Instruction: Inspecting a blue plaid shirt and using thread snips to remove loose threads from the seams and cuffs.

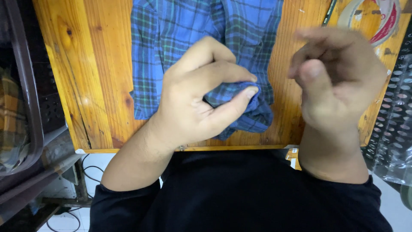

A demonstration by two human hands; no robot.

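Note:
A blue plaid shirt (171, 38) lies spread on a wooden table (98, 86), running from the far edge toward me. My left hand (201, 94) pinches a bunched fold of the shirt's near corner between thumb and fingers, just above the table's front edge. My right hand (334, 81) hovers to the right of the shirt, blurred, with fingers loosely curled and nothing in it. It is apart from the cloth.
A roll of tape (377, 17) sits at the table's far right corner. A dark plastic basket (25, 86) holding plaid cloth stands to the left. Perforated clear plastic (395, 120) hangs at the right. Cables lie on the floor below.

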